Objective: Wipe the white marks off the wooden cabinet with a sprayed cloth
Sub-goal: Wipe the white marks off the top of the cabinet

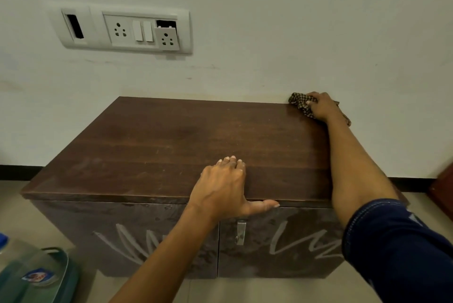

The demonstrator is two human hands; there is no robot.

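Beside the near left corner of the cabinet, a bottle is sitting on the floor. White marks are showing on both doors. At the top's front edge, the left hand is resting, fingers pressed together, thumb along the edge. At the far right corner, the right hand is gripping the cloth with curled fingers.

White wall, socket panel, dark skirting, pale floor
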